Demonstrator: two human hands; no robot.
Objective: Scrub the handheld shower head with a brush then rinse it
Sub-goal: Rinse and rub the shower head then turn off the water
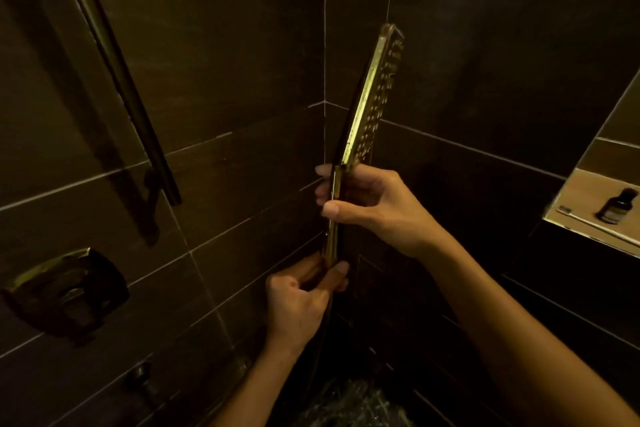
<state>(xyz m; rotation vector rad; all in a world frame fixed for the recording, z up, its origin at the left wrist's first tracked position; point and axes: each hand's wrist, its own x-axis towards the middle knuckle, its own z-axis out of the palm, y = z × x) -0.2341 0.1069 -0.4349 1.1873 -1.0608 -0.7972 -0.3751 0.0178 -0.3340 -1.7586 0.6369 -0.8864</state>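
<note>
A flat, brass-coloured handheld shower head stands upright in front of the tiled corner, its nozzle face turned to the right and beaded with water. My right hand grips it where the head meets the handle, thumb in front and fingers behind. My left hand pinches the bottom end of the handle, where the dark hose drops away. A white toothbrush lies on the niche shelf at the right.
A dark slide rail runs down the left wall above a square mixer valve and a small knob. The lit wall niche holds a small brown bottle. The floor below looks wet.
</note>
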